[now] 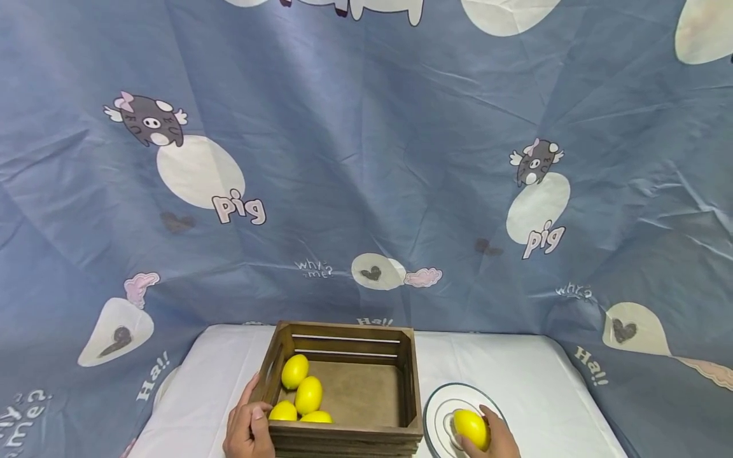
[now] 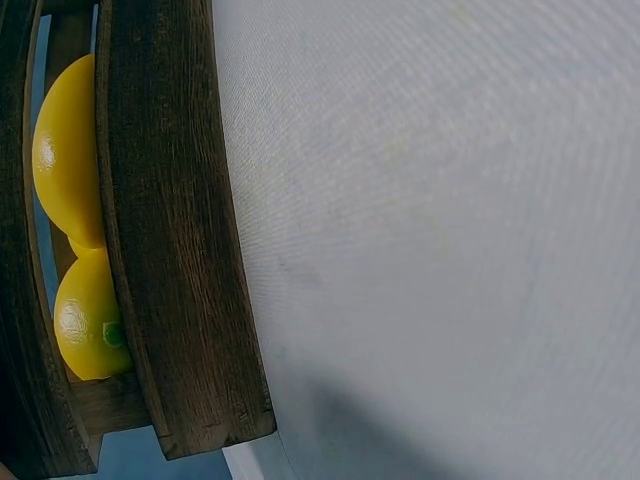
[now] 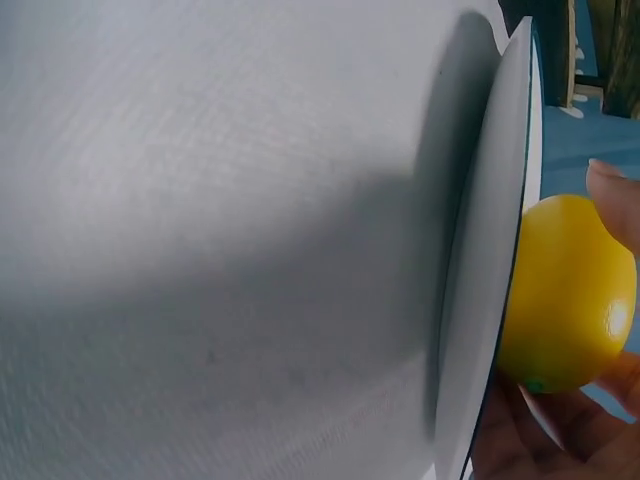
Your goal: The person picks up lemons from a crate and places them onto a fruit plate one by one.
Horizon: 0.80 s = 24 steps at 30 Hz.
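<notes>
My right hand grips a yellow lemon between thumb and fingers, over a white plate with a dark rim. In the right wrist view the lemon sits right at the plate's rim, fingers below it and thumb above. At the near left corner of a brown wooden crate, my left hand holds the crate's edge. Several lemons lie in the crate's left part. Through the slats in the left wrist view, lemons show beside the crate's wooden side.
A white cloth covers the table. Behind it and at both sides hangs a blue curtain printed with pigs and words. The crate stands left of the plate, with its near right corner close to the rim.
</notes>
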Tool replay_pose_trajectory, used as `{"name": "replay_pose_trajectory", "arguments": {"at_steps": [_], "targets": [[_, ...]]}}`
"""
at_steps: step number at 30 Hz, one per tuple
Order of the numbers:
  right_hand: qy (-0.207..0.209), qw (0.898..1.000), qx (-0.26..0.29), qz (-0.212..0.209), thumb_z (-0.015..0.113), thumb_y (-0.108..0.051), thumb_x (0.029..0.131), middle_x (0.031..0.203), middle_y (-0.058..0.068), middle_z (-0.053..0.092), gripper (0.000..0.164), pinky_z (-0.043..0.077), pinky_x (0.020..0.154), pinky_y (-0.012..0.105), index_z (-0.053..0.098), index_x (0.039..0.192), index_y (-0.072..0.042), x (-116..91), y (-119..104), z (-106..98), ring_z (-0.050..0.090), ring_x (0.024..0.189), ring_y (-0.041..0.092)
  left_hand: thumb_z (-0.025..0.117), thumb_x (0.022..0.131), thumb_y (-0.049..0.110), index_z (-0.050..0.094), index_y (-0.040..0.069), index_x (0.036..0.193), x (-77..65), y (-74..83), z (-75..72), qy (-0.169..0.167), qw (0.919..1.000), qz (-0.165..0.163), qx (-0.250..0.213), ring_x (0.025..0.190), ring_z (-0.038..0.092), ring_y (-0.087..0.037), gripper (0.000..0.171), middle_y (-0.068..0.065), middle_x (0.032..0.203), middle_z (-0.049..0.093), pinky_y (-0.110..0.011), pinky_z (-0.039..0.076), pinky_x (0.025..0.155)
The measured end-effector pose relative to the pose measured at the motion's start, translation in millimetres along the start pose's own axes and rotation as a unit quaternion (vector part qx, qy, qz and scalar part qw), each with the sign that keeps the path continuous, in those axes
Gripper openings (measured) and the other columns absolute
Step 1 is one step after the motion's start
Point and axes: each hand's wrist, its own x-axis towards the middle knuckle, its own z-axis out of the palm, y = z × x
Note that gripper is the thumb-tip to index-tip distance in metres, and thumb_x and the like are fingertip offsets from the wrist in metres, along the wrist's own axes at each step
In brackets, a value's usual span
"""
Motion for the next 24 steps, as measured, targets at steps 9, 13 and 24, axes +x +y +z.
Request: {"name": "replay_pose_trajectory", "arguments": {"at_steps": [9,13,24], "targets": [[0.01,1.0,-0.003,0.002,0.091,-0.054,0.074,0.117,0.024,0.061,0.104,0.053,0.093,0.054,0.048,0.141,0.013,0,-3,-6,0.063,0.099,0.034,0.052,0.098,-0.005,0.063,0.003,0.076,-0.1,-1.4,0.9,0.005,0.9999,0.011,-0.01,0.097,0.061,-0.005,0.026,-0.023,0.126,0.071,-0.014,0.037,0.085],[0.01,1.0,-0.009,-0.008,0.091,-0.051,0.075,0.116,0.025,0.06,0.101,0.054,0.091,0.054,0.048,0.14,0.014,0,-4,-9,0.063,0.098,0.034,0.052,0.096,-0.007,0.063,0.001,0.075,0.7,-0.5,2.4,0.012,0.9997,0.014,-0.013,0.094,0.061,-0.006,0.025,-0.026,0.123,0.071,-0.015,0.036,0.085],[0.009,1.0,-0.006,-0.016,0.091,-0.05,0.075,0.115,0.025,0.061,0.099,0.055,0.088,0.052,0.05,0.138,0.015,0,-2,-14,0.063,0.095,0.032,0.052,0.097,-0.005,0.064,0.003,0.076,-0.2,-0.8,0.8,0.004,1.0,0.006,-0.004,0.095,0.06,-0.005,0.025,-0.023,0.126,0.071,-0.014,0.036,0.084]]}}
